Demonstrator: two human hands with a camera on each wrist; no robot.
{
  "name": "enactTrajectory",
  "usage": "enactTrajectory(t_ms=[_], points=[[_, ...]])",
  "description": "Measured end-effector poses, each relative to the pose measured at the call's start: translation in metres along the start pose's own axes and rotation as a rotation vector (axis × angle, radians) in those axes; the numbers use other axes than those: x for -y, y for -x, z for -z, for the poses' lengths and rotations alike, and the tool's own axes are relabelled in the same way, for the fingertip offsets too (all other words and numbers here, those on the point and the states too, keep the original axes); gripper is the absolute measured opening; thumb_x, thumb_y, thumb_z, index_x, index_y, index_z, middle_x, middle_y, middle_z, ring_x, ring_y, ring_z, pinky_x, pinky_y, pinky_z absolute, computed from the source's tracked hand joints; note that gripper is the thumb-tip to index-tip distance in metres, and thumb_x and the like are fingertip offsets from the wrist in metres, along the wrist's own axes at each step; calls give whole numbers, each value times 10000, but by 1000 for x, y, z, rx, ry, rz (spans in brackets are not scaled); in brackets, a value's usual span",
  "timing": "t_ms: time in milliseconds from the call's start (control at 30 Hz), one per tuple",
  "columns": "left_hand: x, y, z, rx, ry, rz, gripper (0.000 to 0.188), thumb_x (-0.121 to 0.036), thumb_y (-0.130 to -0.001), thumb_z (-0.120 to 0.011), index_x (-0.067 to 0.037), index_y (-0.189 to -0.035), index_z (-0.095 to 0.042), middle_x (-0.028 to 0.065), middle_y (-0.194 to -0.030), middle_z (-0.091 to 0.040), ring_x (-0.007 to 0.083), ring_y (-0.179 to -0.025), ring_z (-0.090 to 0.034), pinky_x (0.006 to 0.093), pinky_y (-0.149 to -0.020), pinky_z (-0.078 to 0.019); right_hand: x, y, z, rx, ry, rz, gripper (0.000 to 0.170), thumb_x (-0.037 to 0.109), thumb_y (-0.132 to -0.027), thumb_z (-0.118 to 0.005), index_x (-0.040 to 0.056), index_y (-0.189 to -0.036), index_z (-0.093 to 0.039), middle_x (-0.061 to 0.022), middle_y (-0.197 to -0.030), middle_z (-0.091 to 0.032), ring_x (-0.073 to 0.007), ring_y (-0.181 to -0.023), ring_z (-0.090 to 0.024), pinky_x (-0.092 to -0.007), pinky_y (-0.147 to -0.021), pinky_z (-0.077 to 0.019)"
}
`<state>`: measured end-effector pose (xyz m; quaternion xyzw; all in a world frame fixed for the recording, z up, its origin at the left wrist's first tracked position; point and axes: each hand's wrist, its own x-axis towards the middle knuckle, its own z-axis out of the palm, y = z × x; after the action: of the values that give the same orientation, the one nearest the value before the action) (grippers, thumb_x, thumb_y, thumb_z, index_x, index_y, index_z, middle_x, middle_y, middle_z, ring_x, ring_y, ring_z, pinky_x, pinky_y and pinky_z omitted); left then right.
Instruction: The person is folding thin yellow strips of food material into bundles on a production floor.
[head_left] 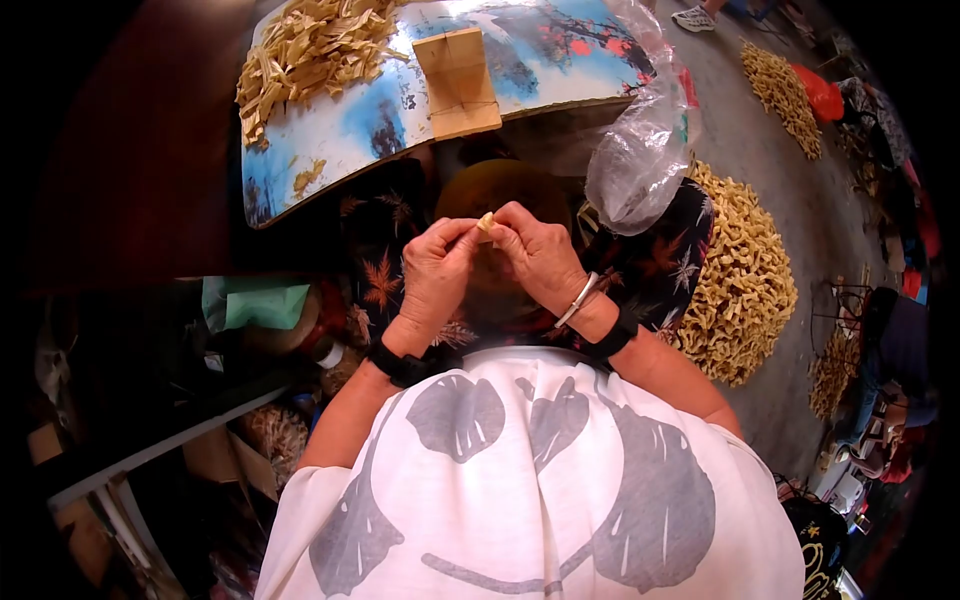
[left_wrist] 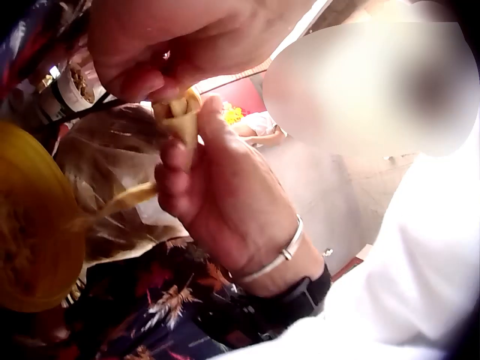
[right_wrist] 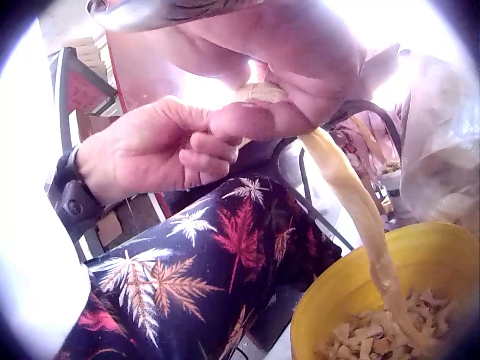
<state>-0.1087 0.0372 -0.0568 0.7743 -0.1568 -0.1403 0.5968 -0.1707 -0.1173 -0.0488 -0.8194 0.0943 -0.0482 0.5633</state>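
Observation:
Both hands meet over the lap, fingertips together on a small pale yellow folded strip [head_left: 486, 222]. The left hand [head_left: 436, 275] pinches one side of it, and the right hand [head_left: 541, 262] pinches the other. In the left wrist view the rolled piece [left_wrist: 180, 124] stands between the fingers of the right hand [left_wrist: 232, 195] and the left hand [left_wrist: 195, 45] above. A long loose tail [right_wrist: 349, 195] of the strip hangs from the hands toward a yellow bowl [right_wrist: 337, 300] holding small pale pieces, in the right wrist view.
A painted board [head_left: 350, 120] ahead bears a heap of flat strips [head_left: 310, 50] and a wooden stand [head_left: 458, 85]. Clear plastic [head_left: 635, 170] hangs at its right edge. A large pile of knotted pieces [head_left: 740, 280] lies on the right, with another farther back [head_left: 780, 95]. Left is a metal-edged frame [head_left: 170, 445].

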Motion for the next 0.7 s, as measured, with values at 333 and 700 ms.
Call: enactTrajectory(t_ms=[333, 700], points=[[6, -5, 2, 223, 973, 413, 248, -108, -928, -659, -41, -1160, -607, 55, -1061, -654, 135, -941, -620, 294, -852, -503, -8, 7, -1, -180, 121, 103, 166, 213, -961, -580, 50, -929, -595, -158, -765, -624, -365, -722, -631, -414, -617, -488], [0, 2, -5, 422, 604, 366, 226, -162, -977, -596, 4, -1122, -649, 4, -954, -638, 82, -837, -573, 233, -785, -470, -16, -10, -2, -47, -104, 97, 173, 184, -895, -650, 22, -940, -611, -175, -835, -660, -330, -707, -650, -403, -630, -509]])
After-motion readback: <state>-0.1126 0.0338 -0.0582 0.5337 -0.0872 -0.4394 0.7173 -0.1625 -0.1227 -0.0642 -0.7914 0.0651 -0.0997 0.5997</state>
